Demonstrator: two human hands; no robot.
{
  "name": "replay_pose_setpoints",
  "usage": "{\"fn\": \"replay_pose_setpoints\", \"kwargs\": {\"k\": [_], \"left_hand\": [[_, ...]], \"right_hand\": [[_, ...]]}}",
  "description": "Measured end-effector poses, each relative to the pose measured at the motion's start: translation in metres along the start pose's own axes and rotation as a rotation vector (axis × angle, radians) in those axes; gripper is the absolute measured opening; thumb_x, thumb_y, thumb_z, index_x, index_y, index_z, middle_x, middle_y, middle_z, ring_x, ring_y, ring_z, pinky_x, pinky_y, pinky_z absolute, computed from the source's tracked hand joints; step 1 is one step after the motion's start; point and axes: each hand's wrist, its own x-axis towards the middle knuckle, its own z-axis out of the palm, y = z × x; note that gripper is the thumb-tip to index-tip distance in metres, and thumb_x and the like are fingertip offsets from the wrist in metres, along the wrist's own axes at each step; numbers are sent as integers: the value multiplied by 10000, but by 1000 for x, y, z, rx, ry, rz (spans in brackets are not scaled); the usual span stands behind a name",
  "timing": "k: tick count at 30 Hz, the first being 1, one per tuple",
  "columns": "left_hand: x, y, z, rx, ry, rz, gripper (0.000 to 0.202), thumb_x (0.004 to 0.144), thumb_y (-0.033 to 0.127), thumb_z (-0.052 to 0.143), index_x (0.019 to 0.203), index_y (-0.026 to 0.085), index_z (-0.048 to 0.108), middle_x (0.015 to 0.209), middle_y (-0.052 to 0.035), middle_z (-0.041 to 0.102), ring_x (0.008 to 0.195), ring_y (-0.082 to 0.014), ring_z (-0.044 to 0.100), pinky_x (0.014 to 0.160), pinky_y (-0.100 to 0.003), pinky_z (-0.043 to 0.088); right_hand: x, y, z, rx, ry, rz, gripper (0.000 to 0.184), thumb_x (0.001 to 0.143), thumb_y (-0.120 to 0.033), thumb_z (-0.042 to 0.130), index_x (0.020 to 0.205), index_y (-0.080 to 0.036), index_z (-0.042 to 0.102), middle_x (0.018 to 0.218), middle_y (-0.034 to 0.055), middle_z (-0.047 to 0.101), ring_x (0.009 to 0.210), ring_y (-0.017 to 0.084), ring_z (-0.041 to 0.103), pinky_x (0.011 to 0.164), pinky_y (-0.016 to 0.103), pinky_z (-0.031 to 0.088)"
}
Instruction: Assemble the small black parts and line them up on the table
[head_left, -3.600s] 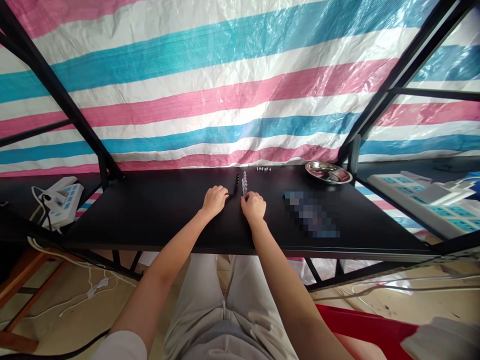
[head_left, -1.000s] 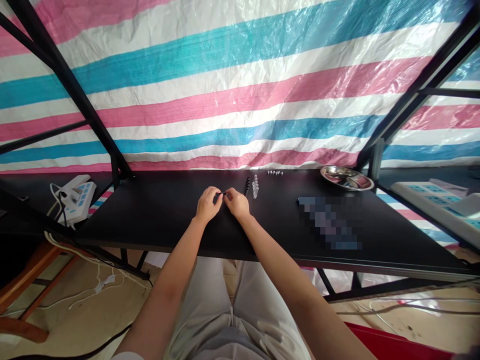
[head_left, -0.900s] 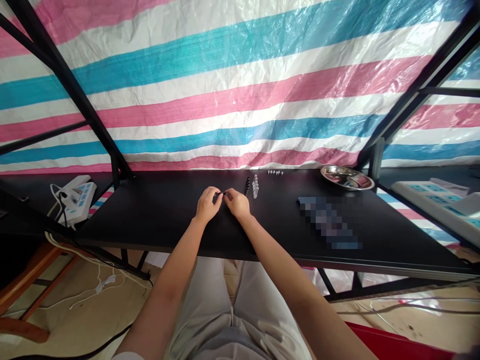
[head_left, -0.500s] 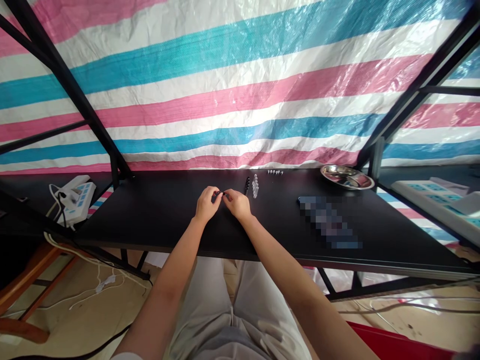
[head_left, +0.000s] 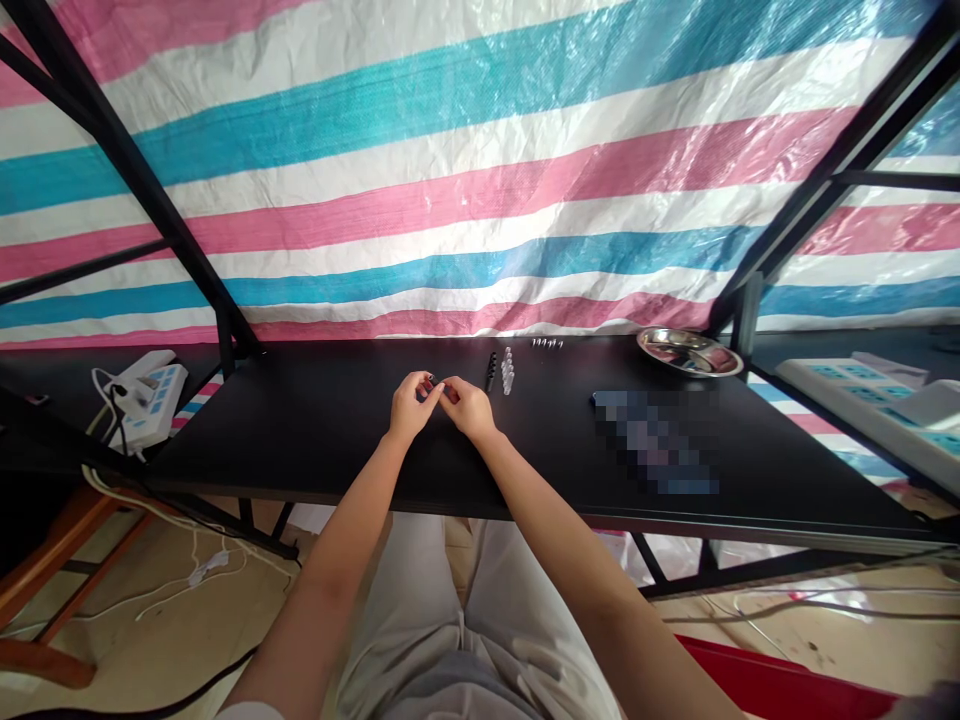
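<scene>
Over the middle of the black table, my left hand is closed in a pinch on a small black piece, mostly covered by the fingers. My right hand meets it fingertip to fingertip, also pinched; whatever lies between its fingers is hidden. Just right of the hands stands a short row of small black pieces. Beside that row is another of small clear pieces. Farther back, several small shiny pieces lie in a line near the table's rear edge.
A round metal dish sits at the back right. In front of it lies a blurred-out dark blue object. Power strips with cables are on the left, with more on the right. Black frame posts border the table before a striped sheet.
My fingertips have come together, closing the small gap between the hands. The dark bit seen at my right fingertips is now hidden. The whole view has shifted slightly.
</scene>
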Motion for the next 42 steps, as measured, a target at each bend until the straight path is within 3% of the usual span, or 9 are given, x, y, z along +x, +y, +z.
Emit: {"fn": "replay_pose_setpoints", "kwargs": {"k": [5, 9, 16, 23, 28, 32, 34, 39, 42], "left_hand": [[3, 1, 2, -35, -65, -116, 187, 757, 329, 572, 669, 164, 576, 657, 10, 566, 529, -69, 467, 541, -195, 404], [18, -11, -3, 33, -17, -273, 218, 752, 360, 571, 686, 160, 624, 655, -5, 611, 533, -86, 488, 553, -208, 401], [52, -49, -30, 513, -36, -497, 166, 743, 327, 573, 736, 190, 668, 757, -38, 668, 723, -168, 589, 661, -262, 389], [53, -71, -34, 648, -62, -669, 174, 747, 333, 577, 833, 223, 681, 878, -48, 687, 865, -211, 597, 779, -319, 381], [52, -67, -31, 671, -22, -697, 198, 718, 325, 608, 882, 220, 641, 976, -64, 647, 956, -240, 567, 838, -370, 370], [43, -39, -27, 683, 203, -554, 476, 703, 290, 614, 1147, 187, 476, 1125, -98, 558, 1055, -253, 505, 850, -392, 365], [37, -19, -21, 642, 197, -367, 442, 759, 242, 539, 1186, 190, 434, 1121, -99, 549, 1050, -239, 500, 857, -382, 354], [16, 29, 8, 512, -236, 222, 425, 833, 228, 435, 1257, 231, 419, 1178, -96, 526, 1016, -230, 494, 867, -367, 325], [5, 43, 33, 513, -406, 316, 508, 842, 229, 430, 1339, 272, 331, 1239, -90, 490, 1017, -235, 482, 858, -377, 327]], "right_hand": [[0, 2, 0, 12, -41, 34, 201, 799, -314, 492, 906, -195, 614, 627, -24, 552, 556, 105, 489, 527, 212, 331], [1, 5, 0, 32, -74, 61, 302, 791, -293, 496, 1065, -197, 579, 654, -22, 578, 582, 115, 519, 550, 217, 362], [0, 5, -1, 67, -92, 41, 215, 799, -271, 456, 901, -204, 633, 689, 4, 606, 618, 129, 544, 599, 237, 395], [0, 6, 0, 83, -106, 31, 193, 791, -270, 463, 859, -216, 635, 660, -6, 595, 588, 124, 526, 586, 236, 389], [0, 5, -1, 99, -70, 1, 205, 801, -297, 461, 879, -213, 631, 649, -7, 588, 595, 126, 532, 589, 237, 401], [5, 0, -18, 114, 128, -13, 240, 818, -348, 457, 928, -195, 607, 681, 7, 595, 624, 131, 539, 634, 249, 426], [10, 0, -33, 105, 278, 23, 259, 837, -366, 426, 916, -179, 587, 723, 24, 596, 631, 132, 533, 652, 260, 433], [15, 21, -69, -61, 519, 149, 297, 876, -349, 332, 977, -148, 527, 814, 72, 580, 695, 148, 531, 687, 280, 432], [9, 42, -78, -151, 531, 221, 290, 870, -306, 321, 1011, -141, 514, 854, 88, 580, 725, 160, 530, 701, 291, 423]]}}
